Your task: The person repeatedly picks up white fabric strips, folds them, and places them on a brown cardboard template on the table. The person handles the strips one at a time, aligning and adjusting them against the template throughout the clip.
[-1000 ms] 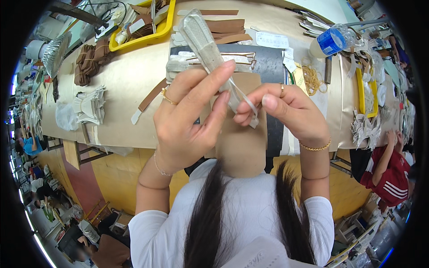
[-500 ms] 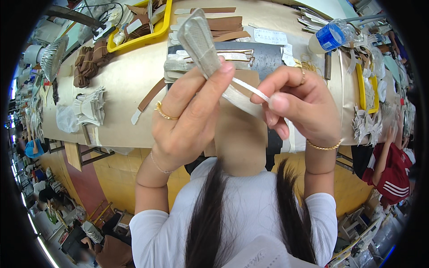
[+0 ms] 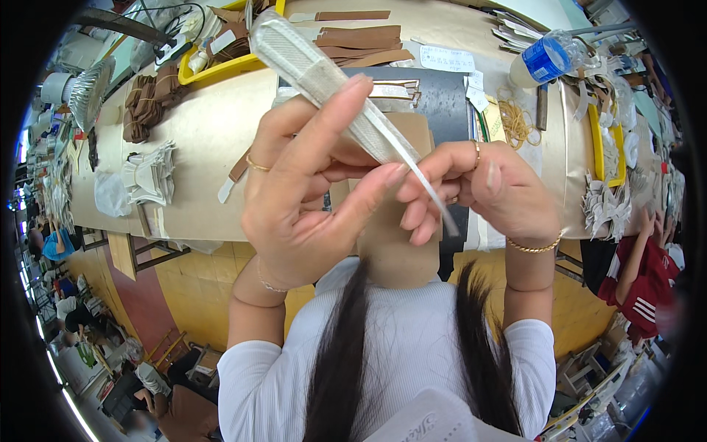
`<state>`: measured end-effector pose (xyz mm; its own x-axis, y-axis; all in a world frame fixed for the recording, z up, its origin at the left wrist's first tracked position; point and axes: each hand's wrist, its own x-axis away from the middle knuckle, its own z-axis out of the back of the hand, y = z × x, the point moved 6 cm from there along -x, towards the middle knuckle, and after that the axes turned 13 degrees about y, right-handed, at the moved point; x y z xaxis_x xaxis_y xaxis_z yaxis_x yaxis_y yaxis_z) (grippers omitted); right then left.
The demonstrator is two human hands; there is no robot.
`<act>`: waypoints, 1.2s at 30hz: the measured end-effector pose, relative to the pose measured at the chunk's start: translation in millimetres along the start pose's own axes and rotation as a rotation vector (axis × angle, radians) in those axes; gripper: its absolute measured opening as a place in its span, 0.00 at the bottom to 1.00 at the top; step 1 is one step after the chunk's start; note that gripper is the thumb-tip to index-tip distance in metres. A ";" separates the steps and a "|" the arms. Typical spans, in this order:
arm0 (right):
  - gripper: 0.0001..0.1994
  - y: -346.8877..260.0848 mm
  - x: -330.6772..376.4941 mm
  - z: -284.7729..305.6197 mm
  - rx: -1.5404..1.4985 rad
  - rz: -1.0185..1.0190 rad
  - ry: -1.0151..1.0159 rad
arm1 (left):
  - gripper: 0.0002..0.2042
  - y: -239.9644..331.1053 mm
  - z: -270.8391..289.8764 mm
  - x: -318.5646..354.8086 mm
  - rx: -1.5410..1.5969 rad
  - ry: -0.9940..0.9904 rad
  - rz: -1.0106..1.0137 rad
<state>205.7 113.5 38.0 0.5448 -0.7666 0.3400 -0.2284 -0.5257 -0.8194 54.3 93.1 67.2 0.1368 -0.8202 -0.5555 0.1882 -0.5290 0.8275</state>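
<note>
A stack of pale grey, fabric-textured strips (image 3: 313, 70) slants across in front of my chest, raised above the table edge. My left hand (image 3: 298, 180) holds it, index finger along the near face and thumb close to its lower end. From that end a narrow white edge or single strip (image 3: 426, 184) runs on down to the right; which of the two it is I cannot tell. My right hand (image 3: 490, 180) is curled at the lower end, fingertips behind the strip and against it, its thumb apart. Below both hands lies a tan board (image 3: 398, 254).
Brown strips (image 3: 361, 37) lie at the back of the table, near a yellow tray (image 3: 221, 71). Brown bundles (image 3: 147, 103) and white cut pieces (image 3: 149, 175) sit left. A bottle with a blue label (image 3: 541, 60) and rubber bands (image 3: 518, 124) are right. A co-worker in red (image 3: 644, 283) is far right.
The stack has tilted further left at its top, and its lower end now points toward my right hand. My left fingers have spread along it. My right thumb has come off the thin white strip.
</note>
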 end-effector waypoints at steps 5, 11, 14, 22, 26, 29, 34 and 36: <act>0.11 -10.9 5.5 -1.7 0.199 -0.013 0.159 | 0.31 -3.8 -5.0 9.9 0.033 0.027 0.059; 0.07 -33.8 36.6 -9.1 0.433 0.394 0.272 | 0.33 1.4 -23.0 39.3 0.552 -0.099 0.329; 0.06 -46.4 46.9 -14.5 0.712 0.548 0.204 | 0.33 -0.1 -19.7 33.1 0.416 -0.251 0.145; 0.04 21.4 2.4 -0.2 0.689 0.086 0.197 | 0.21 -48.6 22.3 76.3 0.426 0.147 0.710; 0.05 22.8 8.4 -4.6 0.839 0.163 0.209 | 0.15 -54.3 42.6 89.3 0.373 0.119 0.930; 0.05 20.7 16.3 -6.2 0.916 0.282 0.249 | 0.09 -62.4 45.4 92.1 0.391 0.041 1.031; 0.05 3.1 30.8 -5.0 0.896 0.384 0.484 | 0.06 -62.3 14.8 78.3 0.477 -0.050 1.035; 0.05 1.5 30.7 -1.8 0.915 0.348 0.553 | 0.06 -65.6 13.8 79.1 0.468 -0.082 1.059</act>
<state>220.7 88.5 48.0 0.0816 -0.9967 -0.0015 0.5038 0.0426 -0.8627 39.4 60.0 -29.9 -0.0564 -0.9032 0.4255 -0.3632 0.4156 0.8339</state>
